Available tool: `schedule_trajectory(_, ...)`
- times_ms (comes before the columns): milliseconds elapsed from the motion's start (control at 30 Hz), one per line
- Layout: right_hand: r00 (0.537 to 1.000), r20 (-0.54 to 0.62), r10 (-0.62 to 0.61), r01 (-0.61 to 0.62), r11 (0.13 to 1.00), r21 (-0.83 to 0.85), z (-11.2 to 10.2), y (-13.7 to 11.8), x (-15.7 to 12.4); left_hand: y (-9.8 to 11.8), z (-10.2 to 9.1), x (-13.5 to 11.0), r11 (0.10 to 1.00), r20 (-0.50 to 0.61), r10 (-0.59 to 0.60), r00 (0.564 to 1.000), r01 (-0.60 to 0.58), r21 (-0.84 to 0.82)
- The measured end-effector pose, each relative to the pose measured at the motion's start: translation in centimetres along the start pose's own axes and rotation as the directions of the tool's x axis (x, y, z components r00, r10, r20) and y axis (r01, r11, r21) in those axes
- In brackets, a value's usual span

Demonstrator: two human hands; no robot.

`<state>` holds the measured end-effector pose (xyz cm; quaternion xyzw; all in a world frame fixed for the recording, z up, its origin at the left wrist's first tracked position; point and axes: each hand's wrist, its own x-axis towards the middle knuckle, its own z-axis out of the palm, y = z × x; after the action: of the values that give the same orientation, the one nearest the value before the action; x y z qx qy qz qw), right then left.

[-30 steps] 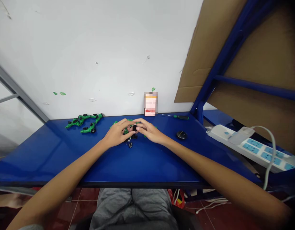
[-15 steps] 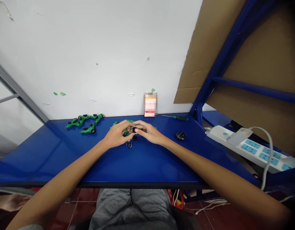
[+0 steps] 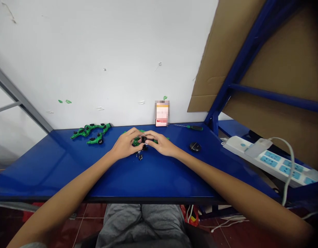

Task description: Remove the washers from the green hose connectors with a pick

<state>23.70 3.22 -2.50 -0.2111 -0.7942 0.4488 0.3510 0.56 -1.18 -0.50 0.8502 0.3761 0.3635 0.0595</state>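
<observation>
My left hand (image 3: pixel 126 143) and my right hand (image 3: pixel 160 143) meet over the middle of the blue table, fingers curled inward. Between the fingertips is a small black part (image 3: pixel 144 139), pinched by the right thumb and fingers. The left fingers close in at its other side; whether they grip it or another small piece is unclear. A thin shiny sliver shows above it. Green plastic fittings (image 3: pixel 135 141) lie behind and below the hands, partly hidden. Just in front of the fingers are small black pieces (image 3: pixel 140 157) on the table.
Green fittings with black knobs (image 3: pixel 95 139) lie at the back left. A green-handled screwdriver (image 3: pixel 195 127) and a round black object (image 3: pixel 195 146) are on the right. A blurred-out card (image 3: pixel 162 115) leans on the wall. A white power strip (image 3: pixel 269 160) sits beyond the table's right edge.
The black part between my fingers has turned and shows more now. My hands have barely shifted. A blurred skin-toned shape at the lower left is gone from view.
</observation>
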Motion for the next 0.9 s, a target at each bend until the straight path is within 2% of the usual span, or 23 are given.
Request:
schedule_trajectory(167,1.000,0.000,-0.018,0.018,0.998,-0.052,-0.1,0.0,0.0,-0.1,0.1,-0.1,1.000,-0.013,0.023,1.000,-0.023,-0.001)
schedule_trajectory(233,0.999,-0.008,-0.033,0.032,0.989,-0.144,-0.3,0.0,0.0,-0.2,0.2,-0.1,1.000,-0.015,0.006,1.000,-0.006,0.015)
schedule_trajectory(300,0.992,-0.070,-0.102,0.076,0.950,-0.303,-1.0,0.2,0.1,-0.3,0.3,0.0,0.999,-0.025,-0.029,0.999,0.030,0.042)
schedule_trajectory(367,0.950,-0.208,-0.234,0.111,0.874,-0.474,-2.6,0.5,0.5,-0.7,0.4,0.0,0.995,-0.018,-0.068,0.997,0.069,0.065)
schedule_trajectory(433,0.847,-0.432,-0.309,0.013,0.826,-0.563,-5.1,0.9,1.4,-1.1,0.6,0.0,0.992,0.023,-0.103,0.994,0.101,0.079)
schedule_trajectory(500,0.724,-0.620,-0.304,-0.143,0.812,-0.566,-8.1,1.3,2.7,-1.6,0.8,0.0,0.987,0.081,-0.132,0.988,0.124,0.100)
schedule_trajectory(533,0.679,-0.676,-0.286,-0.212,0.805,-0.554,-9.5,1.5,3.5,-1.7,0.9,-0.1,0.985,0.106,-0.143,0.984,0.131,0.113)
schedule_trajectory(600,0.657,-0.717,-0.233,-0.304,0.789,-0.534,-11.8,1.8,5.4,-1.9,1.0,-0.1,0.984,0.120,-0.146,0.982,0.131,0.124)
schedule_trajectory(667,0.659,-0.728,-0.189,-0.341,0.787,-0.514,-13.2,2.1,7.2,-1.8,1.1,-0.2,0.986,0.102,-0.125,0.987,0.112,0.124)
schedule_trajectory(767,0.639,-0.748,-0.182,-0.362,0.786,-0.501,-14.1,2.9,9.4,-1.0,1.2,-0.4,0.992,0.112,-0.049,0.992,0.035,0.124)
schedule_trajectory(833,0.601,-0.771,-0.212,-0.363,0.787,-0.499,-14.4,3.6,10.2,-0.2,1.4,-0.5,0.989,0.187,0.024,0.982,-0.051,0.138)
schedule_trajectory(900,0.603,-0.752,-0.266,-0.324,0.779,-0.536,-14.8,4.4,10.4,0.4,1.7,-0.5,0.984,0.243,0.074,0.967,-0.111,0.143)
